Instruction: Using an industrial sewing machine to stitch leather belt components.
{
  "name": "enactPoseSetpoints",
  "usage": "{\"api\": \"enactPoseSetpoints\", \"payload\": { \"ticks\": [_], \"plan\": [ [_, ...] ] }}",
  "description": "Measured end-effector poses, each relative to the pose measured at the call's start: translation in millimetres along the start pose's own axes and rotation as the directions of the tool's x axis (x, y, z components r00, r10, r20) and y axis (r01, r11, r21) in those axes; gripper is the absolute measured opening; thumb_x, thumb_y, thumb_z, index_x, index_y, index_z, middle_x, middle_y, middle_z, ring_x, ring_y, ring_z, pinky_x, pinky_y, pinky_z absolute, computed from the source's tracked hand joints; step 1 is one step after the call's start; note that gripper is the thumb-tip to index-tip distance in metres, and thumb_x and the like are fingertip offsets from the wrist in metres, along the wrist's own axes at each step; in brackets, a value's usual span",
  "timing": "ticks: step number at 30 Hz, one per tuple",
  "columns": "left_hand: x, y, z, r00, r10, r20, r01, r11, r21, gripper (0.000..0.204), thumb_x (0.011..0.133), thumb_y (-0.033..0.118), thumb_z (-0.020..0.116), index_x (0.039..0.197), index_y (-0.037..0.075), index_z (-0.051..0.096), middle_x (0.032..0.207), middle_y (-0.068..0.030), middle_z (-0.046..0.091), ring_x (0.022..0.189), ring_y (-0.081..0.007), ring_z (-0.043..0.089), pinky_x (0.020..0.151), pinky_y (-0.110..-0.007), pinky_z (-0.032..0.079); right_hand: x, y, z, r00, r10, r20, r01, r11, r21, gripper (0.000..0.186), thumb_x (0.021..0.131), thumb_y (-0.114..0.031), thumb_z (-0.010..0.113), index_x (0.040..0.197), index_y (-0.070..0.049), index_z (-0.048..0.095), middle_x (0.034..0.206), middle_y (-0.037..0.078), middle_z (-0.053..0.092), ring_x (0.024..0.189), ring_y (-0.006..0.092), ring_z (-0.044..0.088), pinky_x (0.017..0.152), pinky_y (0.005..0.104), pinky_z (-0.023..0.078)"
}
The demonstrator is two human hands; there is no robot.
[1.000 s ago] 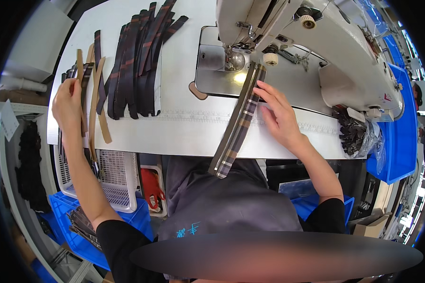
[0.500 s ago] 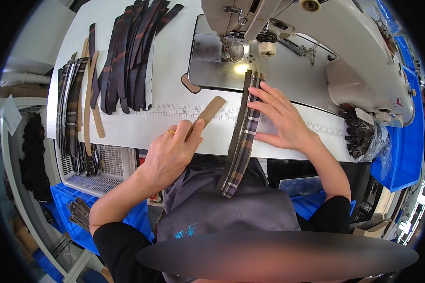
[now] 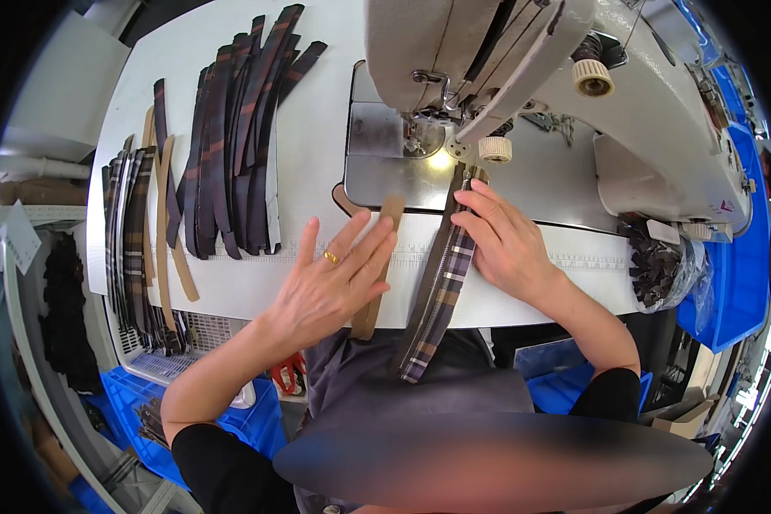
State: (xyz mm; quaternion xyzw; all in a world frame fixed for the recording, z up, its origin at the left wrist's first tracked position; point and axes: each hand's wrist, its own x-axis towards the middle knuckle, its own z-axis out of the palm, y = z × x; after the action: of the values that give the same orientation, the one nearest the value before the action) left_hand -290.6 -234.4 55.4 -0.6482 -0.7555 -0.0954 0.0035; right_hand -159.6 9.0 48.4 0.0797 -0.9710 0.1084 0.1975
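Left hand lies flat and open on a tan strip; right hand, fingers apparently flat too, presses the plaid zipper strip onto the bench

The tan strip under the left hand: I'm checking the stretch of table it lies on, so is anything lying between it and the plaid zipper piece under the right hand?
Nothing visible does. The tan strip lies under the left hand, and only bare white table separates it from the plaid zipper piece that the right hand presses down.
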Motion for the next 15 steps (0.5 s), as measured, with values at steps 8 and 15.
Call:
{"api": "enactPoseSetpoints", "payload": {
  "ticks": [8,15],
  "plan": [
    [44.5,-18.8,4.6,0.992,-0.065,-0.109,0.065,0.998,-0.005,0.065,0.080,0.038,0.070,0.134,0.008,0.051,0.144,-0.0044,0.045,0.134,-0.0236,0.040,0.105,-0.061,0.026,5.5,5.3,5.9,0.999,0.037,-0.009,-0.037,0.999,-0.008,0.037,0.070,-0.001,0.068,0.107,0.000,0.062,0.125,0.012,0.057,0.119,0.0319,0.056,0.093,0.0385,0.052],
    [67.1,-37.0,5.1,0.983,-0.020,-0.184,0.025,0.999,0.023,0.066,0.078,0.046,0.069,0.127,0.005,0.052,0.137,-0.0057,0.049,0.128,-0.0257,0.042,0.103,-0.064,0.028,6.1,4.8,6.7,0.997,0.055,-0.059,-0.059,0.996,-0.073,0.041,0.070,-0.002,0.065,0.111,-0.005,0.066,0.128,0.008,0.056,0.115,0.0288,0.054,0.091,0.0394,0.050]
  ]
}}
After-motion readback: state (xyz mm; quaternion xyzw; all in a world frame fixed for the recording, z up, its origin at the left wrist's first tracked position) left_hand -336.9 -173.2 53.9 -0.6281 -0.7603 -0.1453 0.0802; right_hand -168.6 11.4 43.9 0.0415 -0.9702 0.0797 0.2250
